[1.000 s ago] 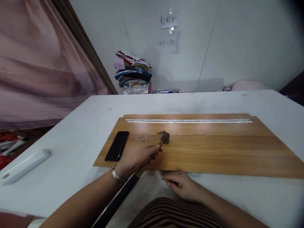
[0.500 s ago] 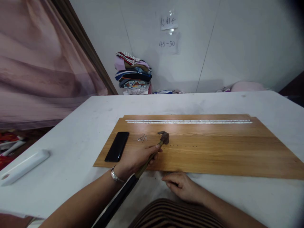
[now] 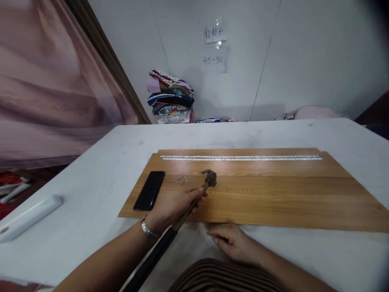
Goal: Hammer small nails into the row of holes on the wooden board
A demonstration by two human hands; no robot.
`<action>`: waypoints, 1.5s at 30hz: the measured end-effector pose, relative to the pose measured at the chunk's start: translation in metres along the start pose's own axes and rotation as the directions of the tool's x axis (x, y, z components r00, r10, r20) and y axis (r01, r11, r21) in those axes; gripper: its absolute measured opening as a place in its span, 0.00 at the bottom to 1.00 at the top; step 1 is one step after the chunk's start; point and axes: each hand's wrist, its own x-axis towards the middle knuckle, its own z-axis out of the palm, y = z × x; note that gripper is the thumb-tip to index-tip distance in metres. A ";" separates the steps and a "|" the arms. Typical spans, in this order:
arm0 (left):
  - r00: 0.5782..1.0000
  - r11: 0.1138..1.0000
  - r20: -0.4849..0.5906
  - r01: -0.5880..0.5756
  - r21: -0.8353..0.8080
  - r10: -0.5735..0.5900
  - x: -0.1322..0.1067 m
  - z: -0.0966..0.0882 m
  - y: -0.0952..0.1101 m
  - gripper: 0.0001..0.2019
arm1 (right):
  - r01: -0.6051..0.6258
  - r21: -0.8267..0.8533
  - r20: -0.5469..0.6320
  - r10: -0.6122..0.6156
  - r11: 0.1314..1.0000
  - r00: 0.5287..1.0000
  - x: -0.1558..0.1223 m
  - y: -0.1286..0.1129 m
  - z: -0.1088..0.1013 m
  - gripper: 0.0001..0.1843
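My left hand [image 3: 185, 202] is closed around a claw hammer [image 3: 182, 219], gripping the shaft just below its rusty head. The head lies over a wooden board [image 3: 288, 202], and the dark handle runs back toward my body. On the table at the board's front edge rests my right hand [image 3: 231, 239], holding nothing I can see; its fingers are loosely bent and apart from the thumb. A small pile of nails [image 3: 182, 179] sits on the board left of the hammer head. To its right, a row of small dark dots [image 3: 237, 189] marks the wood.
A black phone [image 3: 149, 190] lies on the board's left part. Two white measuring strips [image 3: 243, 157] run along its far side. The white table [image 3: 91, 174] carries a long white plastic object [image 3: 33, 217] at left. Folded clothes [image 3: 172, 97] are stacked by the wall.
The view has tilted slightly upward, so everything sits a little lower. Both hands and the hammer keep nearly the same place on the board and table.
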 end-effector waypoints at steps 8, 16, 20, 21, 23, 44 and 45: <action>1.000 1.000 -0.023 0.020 -0.005 -0.020 0.001 0.001 -0.002 0.24 | -0.002 0.005 -0.005 0.002 1.000 1.000 0.000 0.002 0.001 0.17; 1.000 1.000 -0.010 0.008 -0.018 -0.009 0.003 -0.002 -0.004 0.26 | 0.004 0.006 -0.007 -0.004 1.000 1.000 -0.002 0.006 0.003 0.16; 0.999 0.999 -0.023 0.041 -0.023 -0.042 0.001 0.002 -0.001 0.25 | 0.005 0.011 -0.024 -0.004 1.000 1.000 -0.002 0.005 0.003 0.16; 0.999 0.999 -0.023 0.040 -0.026 -0.040 0.001 0.003 0.000 0.25 | 0.007 0.011 -0.029 -0.007 1.000 1.000 -0.002 0.004 0.002 0.16; 0.999 0.999 -0.019 0.032 -0.026 -0.033 0.000 0.003 0.000 0.25 | 0.011 0.012 -0.026 -0.010 1.000 1.000 -0.001 0.003 0.002 0.16; 1.000 0.999 -0.009 -0.016 -0.031 0.016 0.000 -0.002 0.001 0.24 | -0.001 -0.007 -0.008 0.001 1.000 1.000 0.000 0.000 0.000 0.16; 1.000 0.999 -0.006 -0.023 -0.036 0.023 0.001 -0.003 0.001 0.23 | 0.004 -0.007 -0.012 -0.004 1.000 1.000 0.000 0.001 0.000 0.16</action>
